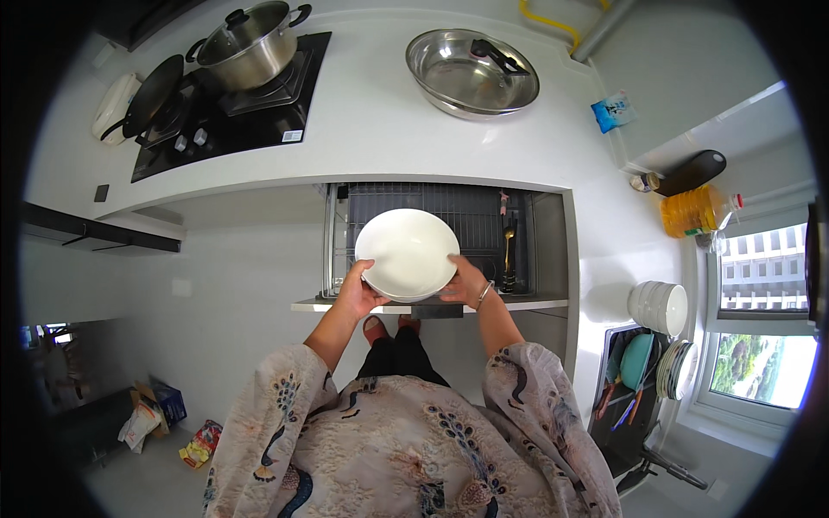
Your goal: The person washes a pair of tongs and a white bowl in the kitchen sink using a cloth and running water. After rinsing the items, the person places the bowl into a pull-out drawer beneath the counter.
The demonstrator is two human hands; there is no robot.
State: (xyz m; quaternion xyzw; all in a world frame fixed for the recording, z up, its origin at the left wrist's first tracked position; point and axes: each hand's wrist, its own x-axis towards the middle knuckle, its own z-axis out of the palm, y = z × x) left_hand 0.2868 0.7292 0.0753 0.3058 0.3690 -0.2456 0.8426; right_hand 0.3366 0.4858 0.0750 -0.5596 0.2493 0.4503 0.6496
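A large white bowl [408, 250], seemingly with more under it, is held between both hands above a pulled-out drawer. My left hand [358, 289] grips its lower left rim, thumb on top and fingers underneath. On the opposite side my right hand [466, 281], with a bangle at the wrist, grips the rim; part of its fingers is hidden beneath. Below lies the drawer's wire rack [380, 200]. Gold-and-black utensils [509, 250] rest along the drawer's right side, behind a small pink item [503, 203].
Past the drawer, a steel pan [472, 73] sits on the white counter. A lidded pot [250, 52] and black wok [155, 95] stand on the stove [250, 121]. To the right are an oil bottle [695, 211], stacked bowls [661, 306], plates [680, 371] and the sink [609, 440].
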